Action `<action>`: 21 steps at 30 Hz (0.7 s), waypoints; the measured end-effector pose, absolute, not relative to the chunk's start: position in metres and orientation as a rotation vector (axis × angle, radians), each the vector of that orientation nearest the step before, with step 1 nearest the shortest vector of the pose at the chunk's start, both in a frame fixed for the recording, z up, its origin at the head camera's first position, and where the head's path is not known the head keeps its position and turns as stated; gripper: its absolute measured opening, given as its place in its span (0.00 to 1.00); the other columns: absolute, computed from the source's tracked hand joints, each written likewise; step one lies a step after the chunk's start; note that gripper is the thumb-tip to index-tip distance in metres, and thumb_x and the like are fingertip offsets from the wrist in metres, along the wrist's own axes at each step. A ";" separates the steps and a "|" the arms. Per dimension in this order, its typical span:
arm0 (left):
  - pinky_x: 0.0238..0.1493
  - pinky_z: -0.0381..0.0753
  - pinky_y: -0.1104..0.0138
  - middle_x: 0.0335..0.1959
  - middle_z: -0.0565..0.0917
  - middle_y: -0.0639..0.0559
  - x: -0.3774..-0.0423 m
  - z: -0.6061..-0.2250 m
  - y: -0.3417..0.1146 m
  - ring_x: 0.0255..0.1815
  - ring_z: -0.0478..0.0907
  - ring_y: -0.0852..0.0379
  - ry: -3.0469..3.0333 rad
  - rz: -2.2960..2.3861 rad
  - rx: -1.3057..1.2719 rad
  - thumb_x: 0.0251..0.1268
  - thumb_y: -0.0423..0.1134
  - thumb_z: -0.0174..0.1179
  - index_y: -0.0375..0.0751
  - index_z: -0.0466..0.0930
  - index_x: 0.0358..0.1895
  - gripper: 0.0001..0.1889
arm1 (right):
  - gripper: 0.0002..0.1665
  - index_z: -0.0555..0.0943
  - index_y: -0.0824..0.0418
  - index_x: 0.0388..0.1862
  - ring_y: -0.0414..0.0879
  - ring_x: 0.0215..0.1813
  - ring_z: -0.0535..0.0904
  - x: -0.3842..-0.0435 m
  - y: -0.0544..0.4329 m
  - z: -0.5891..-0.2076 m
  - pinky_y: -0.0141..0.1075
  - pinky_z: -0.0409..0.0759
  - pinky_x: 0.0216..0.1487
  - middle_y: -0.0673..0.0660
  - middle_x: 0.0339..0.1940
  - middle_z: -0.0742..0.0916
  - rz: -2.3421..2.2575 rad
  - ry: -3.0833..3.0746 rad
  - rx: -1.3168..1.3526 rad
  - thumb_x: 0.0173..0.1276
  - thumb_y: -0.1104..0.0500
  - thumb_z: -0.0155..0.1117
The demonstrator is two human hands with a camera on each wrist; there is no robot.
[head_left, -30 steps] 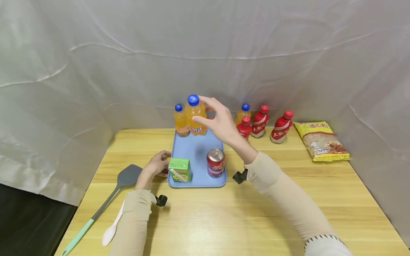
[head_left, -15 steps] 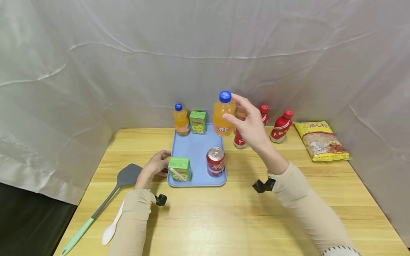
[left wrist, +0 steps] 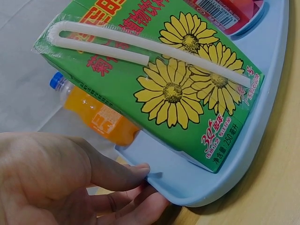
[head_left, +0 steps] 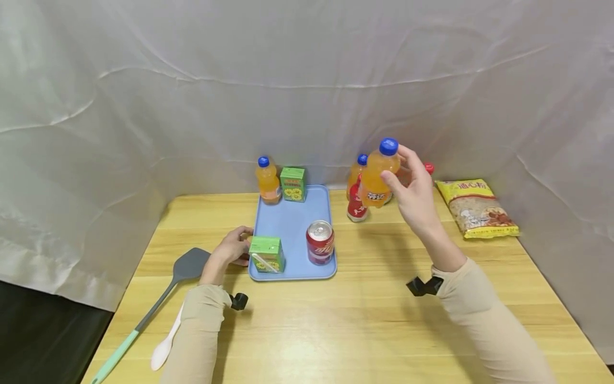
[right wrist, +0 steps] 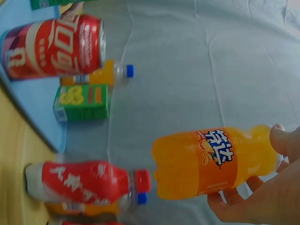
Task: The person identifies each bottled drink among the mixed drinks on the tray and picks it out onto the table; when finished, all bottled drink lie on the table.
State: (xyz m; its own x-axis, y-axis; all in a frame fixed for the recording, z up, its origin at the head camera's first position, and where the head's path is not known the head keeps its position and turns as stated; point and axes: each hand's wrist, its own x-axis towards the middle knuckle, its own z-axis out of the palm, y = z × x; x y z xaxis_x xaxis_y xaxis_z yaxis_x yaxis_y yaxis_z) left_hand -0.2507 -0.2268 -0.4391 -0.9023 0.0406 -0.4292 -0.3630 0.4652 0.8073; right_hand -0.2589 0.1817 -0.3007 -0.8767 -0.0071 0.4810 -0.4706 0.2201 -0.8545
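Note:
My right hand [head_left: 416, 194] grips an orange soda bottle [head_left: 376, 178] with a blue cap by its upper part, held up right of the tray. In the right wrist view the bottle [right wrist: 206, 161] appears sideways, thumb near its neck. My left hand [head_left: 231, 248] pinches the left rim of the blue tray [head_left: 292, 226], thumb over the edge and fingers beneath, as the left wrist view shows. On the tray stand a green drink carton [head_left: 266, 255] with a straw, a red soda can [head_left: 320, 242], another green carton [head_left: 293, 184] and another orange soda bottle [head_left: 268, 181] at the back.
Behind the held bottle stand a red bottle [head_left: 356, 207] and an orange bottle [head_left: 354, 178]; other red bottles are mostly hidden. A yellow pasta bag [head_left: 477, 209] lies back right. On the left lie a spatula [head_left: 189, 264] and a white spoon [head_left: 163, 351]. A grey curtain [head_left: 307, 96] closes the back.
My right hand has carried the orange soda bottle from over the back of the tray to the right, past its edge. The back green carton has come into sight. My left hand stays at the rim.

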 end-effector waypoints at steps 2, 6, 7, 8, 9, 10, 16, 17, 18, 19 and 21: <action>0.30 0.86 0.68 0.49 0.77 0.37 -0.250 -0.440 -0.227 0.32 0.80 0.53 2.326 1.428 -0.279 0.75 0.22 0.46 0.38 0.64 0.78 0.30 | 0.28 0.73 0.57 0.76 0.36 0.60 0.81 -0.259 0.191 -0.304 0.25 0.80 0.62 0.38 0.59 0.82 1.679 -2.116 0.405 0.79 0.62 0.62; 0.30 0.86 0.68 0.48 0.77 0.38 -0.250 -0.440 -0.226 0.32 0.80 0.53 2.325 1.437 -0.279 0.76 0.23 0.46 0.38 0.64 0.78 0.29 | 0.28 0.73 0.56 0.76 0.35 0.60 0.80 -0.260 0.210 -0.312 0.23 0.80 0.61 0.37 0.59 0.82 1.651 -2.115 0.317 0.79 0.62 0.62; 0.30 0.86 0.68 0.48 0.77 0.38 -0.250 -0.440 -0.227 0.32 0.80 0.53 2.326 1.437 -0.274 0.76 0.23 0.45 0.38 0.63 0.78 0.29 | 0.29 0.73 0.56 0.76 0.36 0.60 0.80 -0.260 0.215 -0.314 0.23 0.80 0.60 0.37 0.59 0.82 1.646 -2.118 0.297 0.79 0.62 0.62; 0.30 0.86 0.68 0.48 0.77 0.38 -0.250 -0.440 -0.227 0.32 0.80 0.53 2.326 1.437 -0.271 0.77 0.23 0.45 0.38 0.63 0.79 0.29 | 0.29 0.73 0.55 0.77 0.36 0.59 0.80 -0.260 0.220 -0.317 0.23 0.79 0.59 0.37 0.59 0.82 1.645 -2.122 0.276 0.79 0.61 0.62; 0.30 0.86 0.68 0.48 0.77 0.38 -0.249 -0.440 -0.227 0.32 0.80 0.53 2.327 1.437 -0.268 0.77 0.23 0.45 0.37 0.63 0.79 0.29 | 0.29 0.72 0.55 0.77 0.36 0.60 0.79 -0.261 0.224 -0.320 0.24 0.79 0.59 0.37 0.59 0.81 1.640 -2.130 0.255 0.79 0.61 0.62; 0.30 0.85 0.68 0.48 0.77 0.38 -0.249 -0.440 -0.227 0.33 0.80 0.53 2.326 1.439 -0.271 0.77 0.24 0.45 0.38 0.63 0.79 0.29 | 0.29 0.72 0.54 0.77 0.36 0.59 0.79 -0.261 0.228 -0.323 0.24 0.78 0.59 0.36 0.59 0.81 1.633 -2.137 0.231 0.79 0.61 0.62; 0.30 0.85 0.68 0.48 0.76 0.38 -0.249 -0.440 -0.227 0.33 0.79 0.53 2.327 1.440 -0.263 0.77 0.23 0.45 0.37 0.63 0.78 0.29 | 0.31 0.70 0.59 0.78 0.34 0.60 0.74 -0.267 0.251 -0.348 0.28 0.76 0.64 0.35 0.58 0.78 1.601 -2.184 0.100 0.79 0.62 0.62; 0.30 0.85 0.68 0.48 0.76 0.38 -0.249 -0.440 -0.227 0.33 0.79 0.53 2.327 1.440 -0.265 0.77 0.23 0.45 0.38 0.63 0.78 0.29 | 0.31 0.70 0.60 0.78 0.34 0.60 0.74 -0.269 0.255 -0.353 0.28 0.76 0.64 0.35 0.58 0.77 1.594 -2.194 0.085 0.79 0.62 0.62; 0.29 0.85 0.68 0.48 0.76 0.39 -0.249 -0.441 -0.227 0.33 0.79 0.53 2.325 1.440 -0.268 0.77 0.23 0.46 0.38 0.64 0.78 0.28 | 0.31 0.69 0.61 0.78 0.34 0.61 0.73 -0.271 0.259 -0.358 0.27 0.76 0.64 0.35 0.58 0.76 1.589 -2.202 0.073 0.79 0.62 0.62; 0.29 0.85 0.68 0.48 0.76 0.39 -0.250 -0.442 -0.227 0.32 0.79 0.53 2.324 1.442 -0.272 0.77 0.24 0.46 0.38 0.64 0.78 0.28 | 0.31 0.69 0.62 0.78 0.34 0.61 0.73 -0.273 0.262 -0.363 0.26 0.75 0.64 0.34 0.57 0.76 1.584 -2.212 0.062 0.79 0.62 0.62; 0.29 0.85 0.68 0.48 0.75 0.39 -0.250 -0.443 -0.227 0.32 0.79 0.53 2.321 1.444 -0.281 0.77 0.24 0.46 0.39 0.64 0.78 0.28 | 0.32 0.68 0.63 0.79 0.34 0.61 0.72 -0.276 0.269 -0.372 0.22 0.76 0.62 0.34 0.57 0.75 1.572 -2.239 0.043 0.79 0.63 0.61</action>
